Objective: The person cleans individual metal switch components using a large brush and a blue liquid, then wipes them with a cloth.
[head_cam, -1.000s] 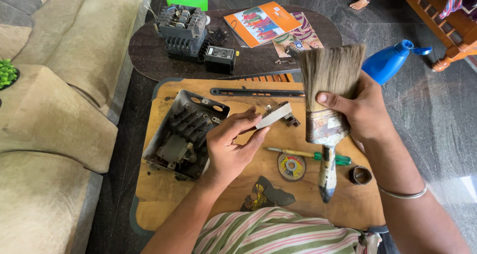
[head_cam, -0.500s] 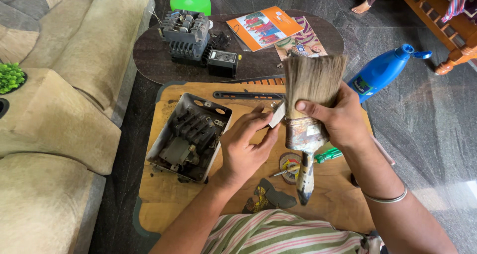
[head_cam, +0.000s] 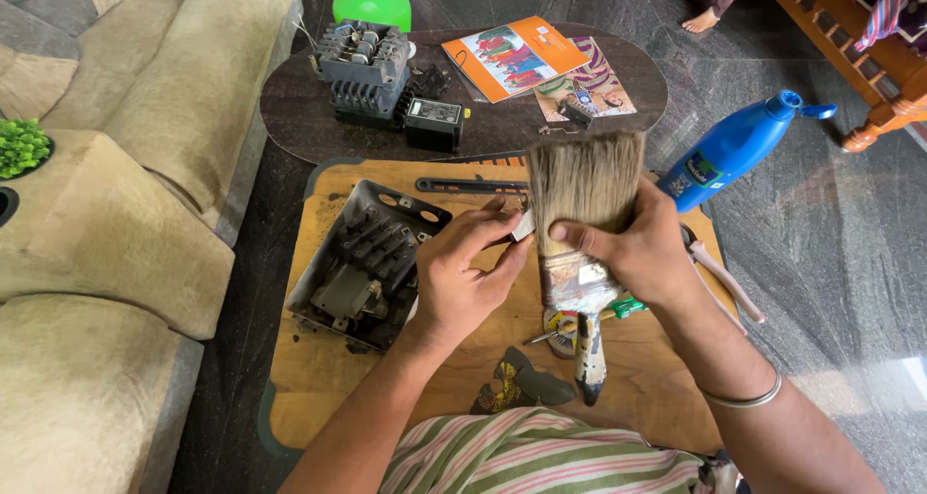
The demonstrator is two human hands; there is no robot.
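Note:
My right hand (head_cam: 645, 253) grips a wide, worn paintbrush (head_cam: 583, 190) upright by its ferrule, bristles up and paint-stained handle pointing down. My left hand (head_cam: 465, 272) holds a small pale flat piece (head_cam: 523, 225) against the brush's left side, right at the base of the bristles. Both hands hover over a wooden board (head_cam: 319, 378). A grey metal casing (head_cam: 362, 262) with slotted parts inside lies on the board just left of my left hand.
A dark oval table (head_cam: 309, 127) beyond the board carries a grey electrical block (head_cam: 362, 64), a small black box (head_cam: 435, 124) and booklets (head_cam: 521, 55). A blue bottle (head_cam: 729, 151) lies at right, a green vase (head_cam: 372, 1) behind, a beige sofa (head_cam: 116, 214) at left. A screwdriver (head_cam: 628, 308) and tape roll (head_cam: 558, 320) rest on the board.
My right hand has brought the brush leftward and lower, toward my left hand. The pale piece in my left hand now meets the brush's base; earlier they were apart.

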